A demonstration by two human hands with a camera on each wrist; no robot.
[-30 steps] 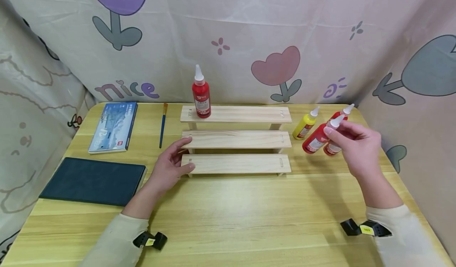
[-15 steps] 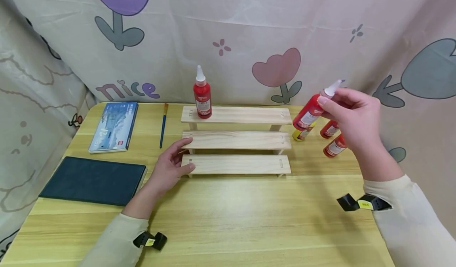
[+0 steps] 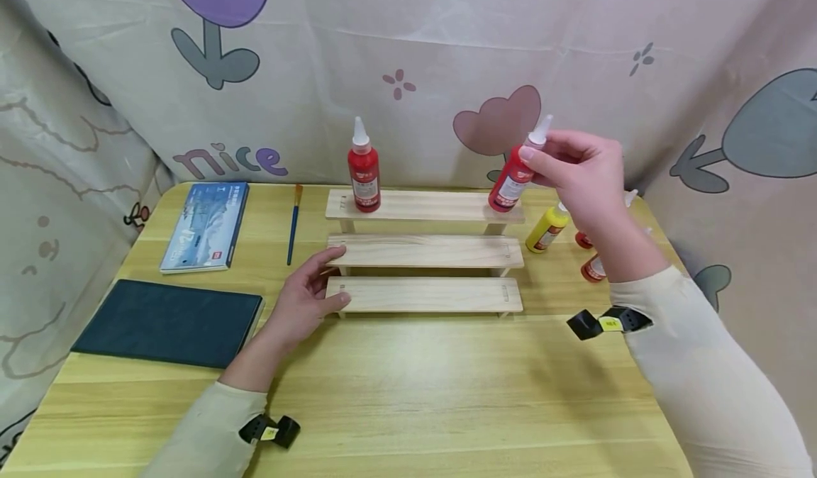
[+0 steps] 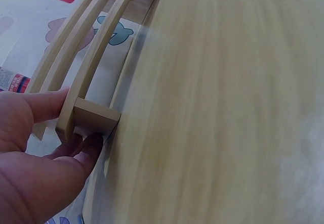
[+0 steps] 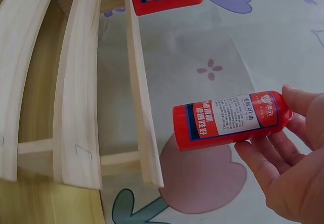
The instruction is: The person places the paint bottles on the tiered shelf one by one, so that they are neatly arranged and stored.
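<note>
Above the top shelf's right end, right hand (image 3: 577, 169) pinches a red bottle (image 3: 514, 180); left hand (image 3: 306, 297) lies relaxed against the rack (image 3: 424, 251).

light wooden table (image 3: 408, 393) bearing a three-step wooden rack (image 3: 424, 251) near the far edge, a paintbrush (image 3: 293, 224), blue box (image 3: 204, 226) and dark book (image 3: 167, 323) leftward, yellow bottle (image 3: 546, 228) and red bottles (image 3: 593, 268) toward the far right corner.

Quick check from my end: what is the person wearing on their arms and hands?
Both hands are bare, the left hand and the right hand alike: no gloves, rings or watch visible. Each arm wears a long cream sleeve, the left sleeve and the right sleeve, reaching the wrist. A small black clip-like device with a yellow tag sits at each cuff: left device, right device.
</note>
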